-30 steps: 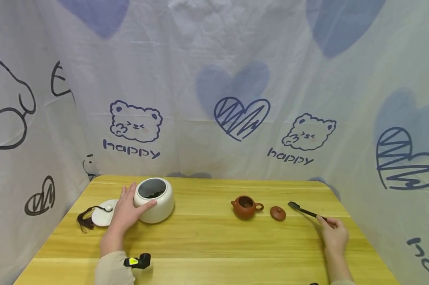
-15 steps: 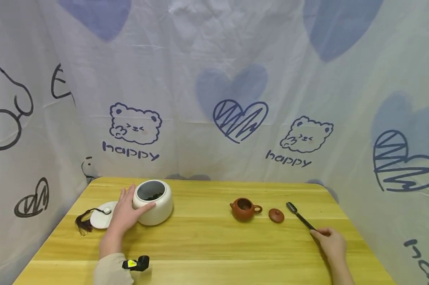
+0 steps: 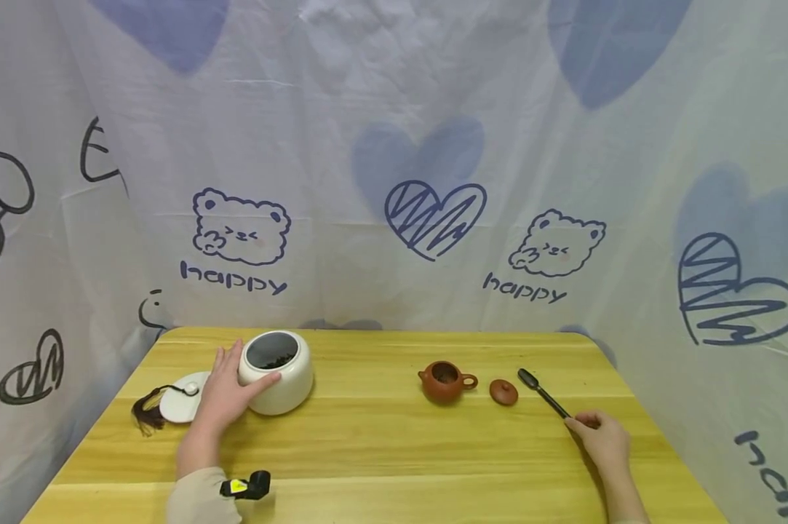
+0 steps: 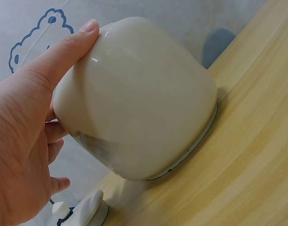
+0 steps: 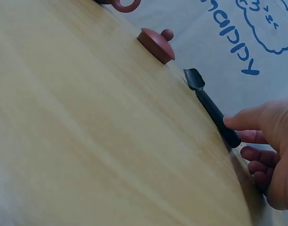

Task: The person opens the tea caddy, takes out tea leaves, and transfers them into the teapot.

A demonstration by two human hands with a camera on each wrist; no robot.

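Note:
My left hand (image 3: pixel 225 389) holds the side of a white lidless tea jar (image 3: pixel 281 389), thumb near the rim and fingers on the far left side. Dark tea leaves (image 3: pixel 277 362) show inside it. In the left wrist view the thumb lies along the jar's shoulder (image 4: pixel 144 89), and the jar stands on the table. Over on the right, my right hand (image 3: pixel 605 440) pinches the handle end of a black tea scoop (image 3: pixel 547 397) between thumb and forefinger. The right wrist view has the scoop (image 5: pixel 210 106) low along the tabletop, its bowl pointing away from the hand.
A small reddish-brown teapot (image 3: pixel 442 389) without its lid stands right of centre, dark contents inside. Its lid (image 3: pixel 503 392) lies between teapot and scoop. Beside my left hand is the jar's white lid (image 3: pixel 180 404) with a dark tassel (image 3: pixel 148 416). Printed curtains surround the wooden table (image 3: pixel 380 444).
My right hand has drawn slightly left and toward me, swinging the scoop's handle end nearer while it keeps its pinch. My left hand stays on the jar. The head view has shifted slightly.

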